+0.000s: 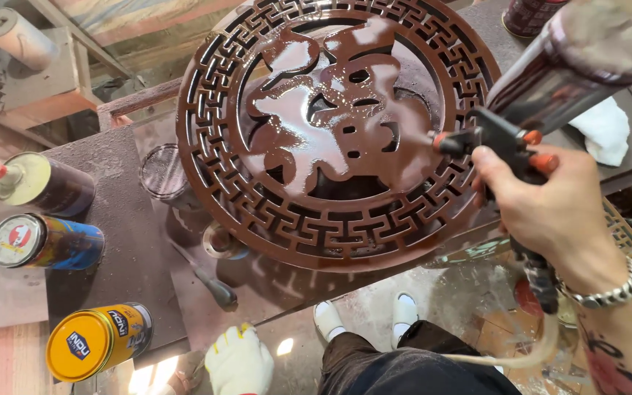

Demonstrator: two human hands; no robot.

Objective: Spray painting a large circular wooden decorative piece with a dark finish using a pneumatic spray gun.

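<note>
A round carved panel (pixel 338 132) with fretwork rim and a raised central character lies on a table, glossy with wet brown coating. My right hand (pixel 550 208), bare with a metal bracelet, grips a black spray gun (pixel 502 143) with orange knobs, its nozzle pointing left at the panel's right side; a paint cup (pixel 572 66) sits on top and a hose (pixel 506 358) trails down. My left hand (pixel 239 362), in a white glove with yellow cuff, hangs at the table's near edge, holding nothing that I can see.
Three cans lie at the left: a dark one (pixel 45 186), a blue one (pixel 45 241), a yellow one (pixel 100 340). A screwdriver (pixel 210 281) rests on the table (pixel 111 241). A white rag (pixel 605 128) lies at right. My white shoes (pixel 363 314) show below.
</note>
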